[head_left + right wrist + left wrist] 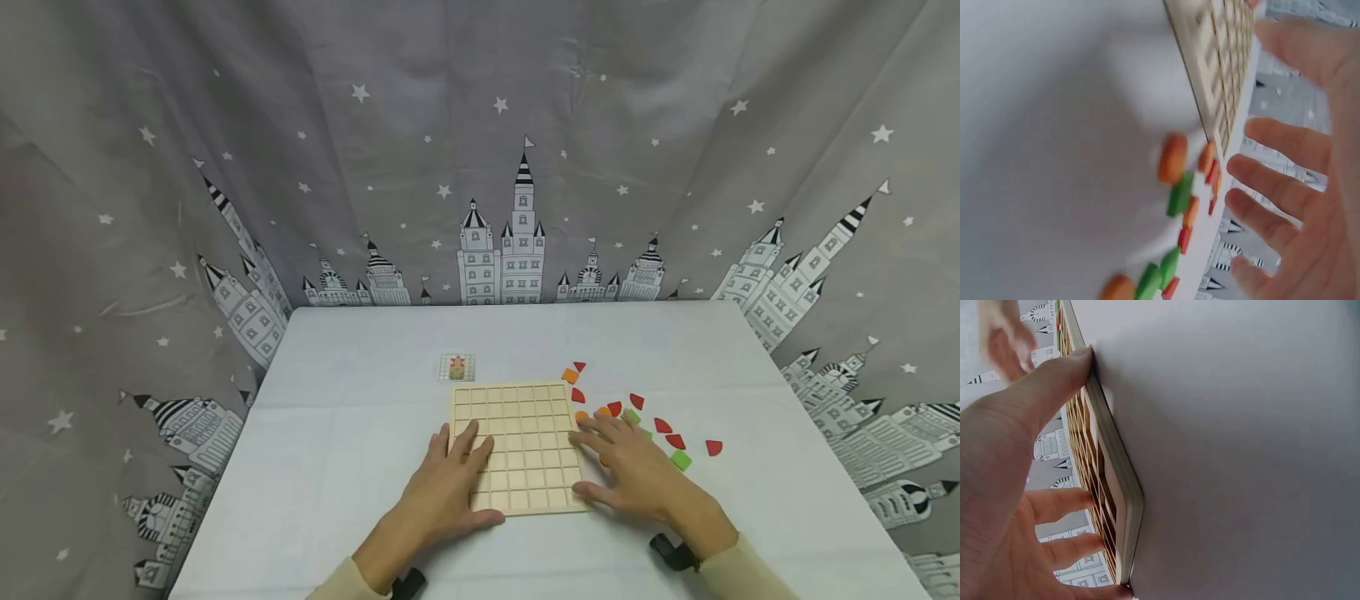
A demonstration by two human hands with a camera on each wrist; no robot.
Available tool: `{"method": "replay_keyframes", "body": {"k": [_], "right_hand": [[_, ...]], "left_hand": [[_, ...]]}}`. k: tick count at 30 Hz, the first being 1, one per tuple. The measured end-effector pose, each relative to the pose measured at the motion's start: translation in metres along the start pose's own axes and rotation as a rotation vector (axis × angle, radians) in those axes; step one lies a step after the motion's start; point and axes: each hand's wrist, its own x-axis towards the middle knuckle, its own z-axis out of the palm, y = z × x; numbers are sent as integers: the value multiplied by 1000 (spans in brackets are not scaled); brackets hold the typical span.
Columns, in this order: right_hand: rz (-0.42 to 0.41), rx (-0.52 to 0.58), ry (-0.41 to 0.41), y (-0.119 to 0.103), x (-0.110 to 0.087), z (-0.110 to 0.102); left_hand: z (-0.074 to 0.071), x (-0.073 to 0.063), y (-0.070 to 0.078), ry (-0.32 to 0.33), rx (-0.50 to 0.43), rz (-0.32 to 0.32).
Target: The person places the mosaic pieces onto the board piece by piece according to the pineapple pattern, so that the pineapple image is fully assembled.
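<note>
A pale wooden board [525, 454] with a grid of square recesses lies flat on the white table. My left hand [446, 483] rests at its front left corner, thumb on the front edge and spread fingers over the grid. In the left wrist view the thumb touches the board's rim [1110, 425]. My right hand [637, 467] is spread, fingers extended, at the board's right edge and partly over the loose pieces. Around it lie red pieces [714, 448], green squares [681, 460] and orange pieces [571, 376]; the hand hides some. In the right wrist view nothing sits between its fingers.
A small card [457, 367] with a coloured picture on a grid lies behind the board. The white table [360, 367] ends at a grey curtain [450, 100] printed with castles and stars.
</note>
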Motion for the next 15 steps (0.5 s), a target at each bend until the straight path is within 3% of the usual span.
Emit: {"method": "replay_keyframes", "body": {"k": [7, 15], "right_hand": [[85, 39, 156, 28, 36, -16], [154, 59, 104, 65, 91, -19]], "left_hand": [[-2, -2, 3, 7, 8, -15], [-1, -2, 5, 12, -2, -8]]}}
